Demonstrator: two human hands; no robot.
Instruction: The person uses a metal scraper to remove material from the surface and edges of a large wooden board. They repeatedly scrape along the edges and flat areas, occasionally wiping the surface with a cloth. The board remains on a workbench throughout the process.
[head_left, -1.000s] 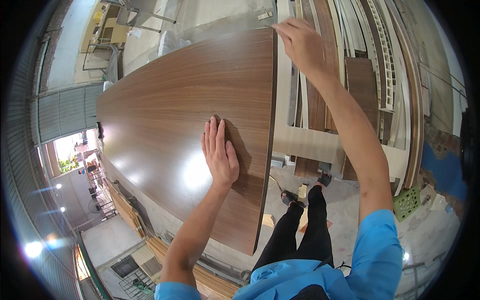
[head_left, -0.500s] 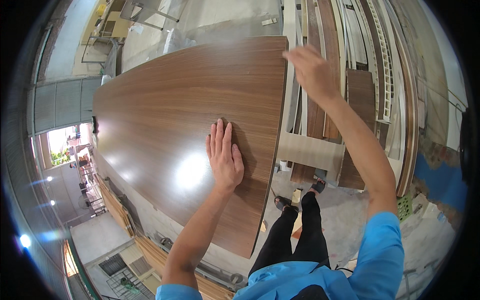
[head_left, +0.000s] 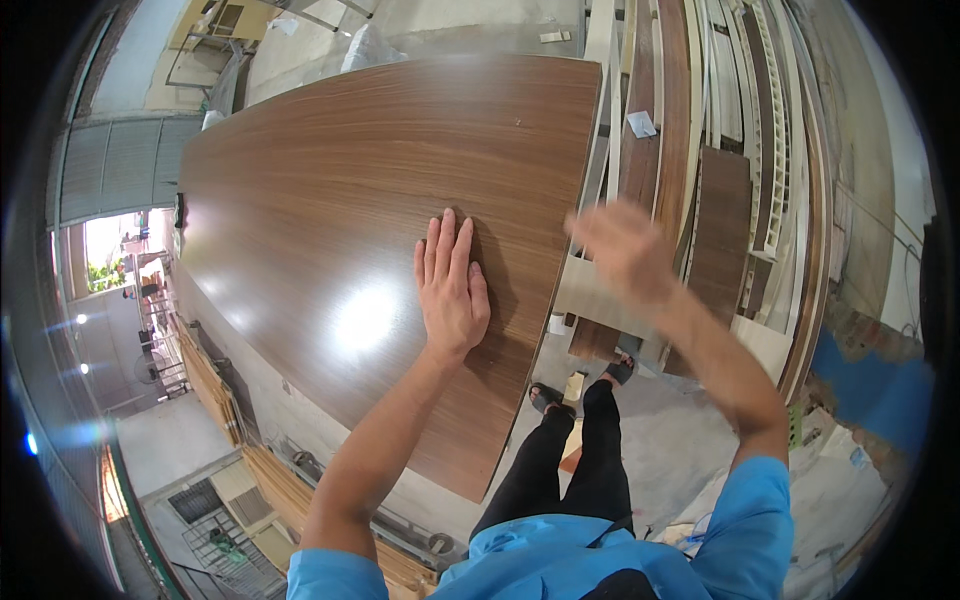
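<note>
A large brown wood-grain panel with a glossy face lies in front of me, its right edge running from the far side down toward my body. My left hand rests flat on the panel, fingers stretched out and holding nothing. Over the panel's right edge is my right hand, blurred by motion. Its fingers look curled together, with the tips close to the edge. Whatever they may hold is hidden or too small to make out.
To the right lie long boards and strips, with a small white scrap on them. A short dark board lies among them. My feet stand on the concrete floor near wood offcuts. Stacked planks are at lower left.
My right hand has moved along the panel's right edge, from its far corner back toward me. My left hand stays flat on the panel. The view has shifted slightly, and the white scrap now shows.
</note>
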